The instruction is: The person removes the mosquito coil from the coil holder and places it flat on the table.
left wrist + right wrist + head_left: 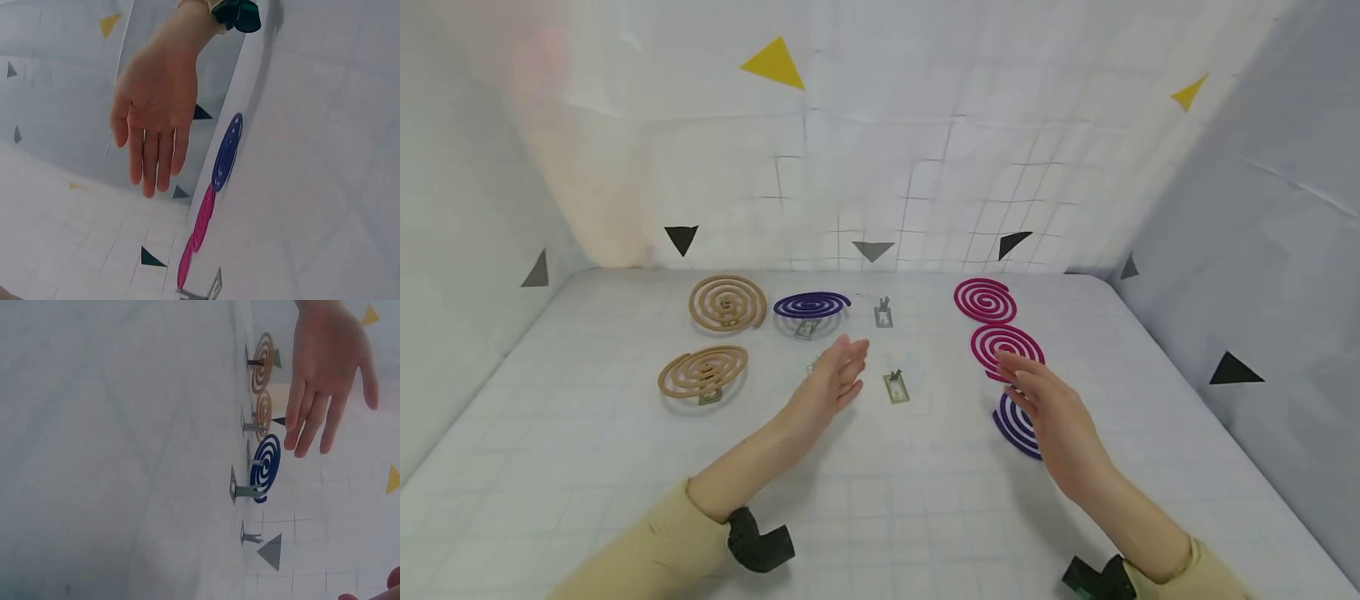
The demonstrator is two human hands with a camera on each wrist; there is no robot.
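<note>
– Anything in your hands right now?

– Nothing: my left hand (831, 379) and right hand (1056, 421) are well apart, raised over the white tabletop (925, 533), fingers loose and empty

– So where are the coils?

– On my left, the rear tan spiral coil (727, 303), front tan spiral coil (703, 371) and raised dark blue spiral coil (811, 306) sit up on small metal stands (806, 330). On my right, the rear magenta spiral coil (986, 301) and front magenta spiral coil (1007, 337) lie flat, with the flat dark blue spiral coil (1017, 427) nearest me, partly hidden by my right hand

– What worries you?

– The flat ones sit close to edge to edge, so lifting one could drag its neighbour; pinching only an outer turn might snap it, as such thin coils are probably brittle. Near my left hand are the rear bare metal stand (883, 315) and front bare metal stand (896, 387); swinging low, I could tip one. The front tan coil seems tilted, so a bump might unseat it; I can't tell how firmly it's fixed
</note>
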